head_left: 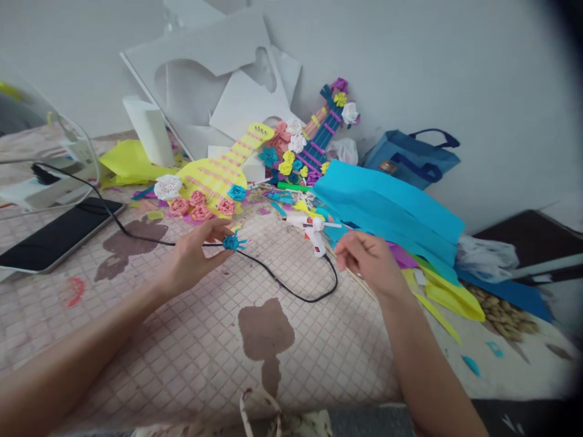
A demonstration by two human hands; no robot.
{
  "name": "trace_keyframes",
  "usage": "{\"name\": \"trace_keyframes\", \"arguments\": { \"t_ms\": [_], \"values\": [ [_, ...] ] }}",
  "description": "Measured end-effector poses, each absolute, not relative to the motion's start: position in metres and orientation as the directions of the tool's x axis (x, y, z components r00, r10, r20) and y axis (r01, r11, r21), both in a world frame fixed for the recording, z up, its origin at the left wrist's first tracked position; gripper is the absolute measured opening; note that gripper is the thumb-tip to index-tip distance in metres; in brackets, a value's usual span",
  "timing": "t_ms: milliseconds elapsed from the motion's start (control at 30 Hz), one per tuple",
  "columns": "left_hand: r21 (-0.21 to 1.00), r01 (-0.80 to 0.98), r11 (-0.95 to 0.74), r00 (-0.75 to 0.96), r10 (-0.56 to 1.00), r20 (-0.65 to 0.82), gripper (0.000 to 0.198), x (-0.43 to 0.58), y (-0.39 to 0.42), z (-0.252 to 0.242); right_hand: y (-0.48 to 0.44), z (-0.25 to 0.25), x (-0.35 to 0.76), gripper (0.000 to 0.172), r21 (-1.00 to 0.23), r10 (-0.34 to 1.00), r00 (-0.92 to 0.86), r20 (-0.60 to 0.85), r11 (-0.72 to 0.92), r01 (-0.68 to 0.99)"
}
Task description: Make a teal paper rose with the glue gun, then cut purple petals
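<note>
Holding a blue paper flower (232,243) between left fingers (216,233), with right fingers (354,244) curled narrow near a white glue gun (314,233).

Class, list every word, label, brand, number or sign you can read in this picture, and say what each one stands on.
None can be read.
Glue gun: any marking on its body or red switch is too small to read.
Power strip: any print is too blurred to read.
Dark-screened device: no legible text.
</note>
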State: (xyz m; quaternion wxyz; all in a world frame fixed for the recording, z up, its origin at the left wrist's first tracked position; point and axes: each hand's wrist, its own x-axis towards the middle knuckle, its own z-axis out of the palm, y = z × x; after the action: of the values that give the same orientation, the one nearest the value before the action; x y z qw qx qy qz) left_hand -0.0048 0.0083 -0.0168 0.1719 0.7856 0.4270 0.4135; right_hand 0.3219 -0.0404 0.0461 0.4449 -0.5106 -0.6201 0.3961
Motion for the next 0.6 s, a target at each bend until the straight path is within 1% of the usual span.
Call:
{"name": "trace_keyframes", "arguments": {
  "t_ms": [33,67,133,233,300,367,400,467,500,533,567,600],
  "values": [
    [0.619,0.528,-0.581,0.293,0.809,0.51,0.044,-0.005,0.008,-0.017,-0.04,0.045,0.321,0.026,-0.947,0.983,-0.165,0.085,0.132,0.294],
    [0.612,0.528,-0.589,0.291,0.803,0.521,0.044,-0.004,0.008,-0.017,-0.039,0.044,0.321,0.026,-0.95,0.971,-0.235,0.043,0.112,0.291],
    [0.595,0.536,-0.599,0.287,0.792,0.539,0.044,-0.004,0.008,-0.017,-0.038,0.043,0.323,0.034,-0.957,0.944,-0.33,-0.007,0.089,0.275],
    [0.581,0.548,-0.602,0.29,0.788,0.543,0.044,-0.004,0.008,-0.018,-0.036,0.044,0.325,0.035,-0.96,0.921,-0.388,-0.046,0.067,0.272],
    [0.587,0.543,-0.6,0.301,0.792,0.531,0.044,-0.004,0.009,-0.018,-0.037,0.045,0.325,0.033,-0.957,0.92,-0.389,-0.039,0.078,0.279],
    [0.601,0.534,-0.595,0.311,0.799,0.514,0.044,-0.002,0.009,-0.02,-0.038,0.044,0.322,0.029,-0.946,0.937,-0.348,0.002,0.115,0.304],
    [0.608,0.53,-0.591,0.316,0.803,0.505,0.045,-0.002,0.009,-0.021,-0.039,0.044,0.32,0.023,-0.93,0.951,-0.306,0.038,0.146,0.338],
    [0.62,0.522,-0.585,0.325,0.809,0.489,0.047,0.0,0.009,-0.024,-0.041,0.042,0.315,0.013,-0.851,0.968,-0.189,0.162,0.234,0.47],
    [0.625,0.518,-0.584,0.33,0.811,0.484,0.048,0.001,0.008,-0.025,-0.043,0.042,0.314,0.017,-0.784,0.96,-0.127,0.248,0.276,0.557],
    [0.63,0.512,-0.583,0.334,0.812,0.48,0.048,0.001,0.008,-0.026,-0.044,0.041,0.312,0.024,-0.705,0.939,-0.08,0.334,0.305,0.641],
    [0.636,0.506,-0.583,0.335,0.812,0.477,0.049,0.001,0.007,-0.026,-0.045,0.04,0.31,0.03,-0.629,0.914,-0.06,0.401,0.322,0.708],
    [0.641,0.501,-0.582,0.334,0.813,0.477,0.05,0.002,0.007,-0.027,-0.045,0.04,0.309,0.035,-0.57,0.897,-0.062,0.438,0.33,0.752]
  ]
}}
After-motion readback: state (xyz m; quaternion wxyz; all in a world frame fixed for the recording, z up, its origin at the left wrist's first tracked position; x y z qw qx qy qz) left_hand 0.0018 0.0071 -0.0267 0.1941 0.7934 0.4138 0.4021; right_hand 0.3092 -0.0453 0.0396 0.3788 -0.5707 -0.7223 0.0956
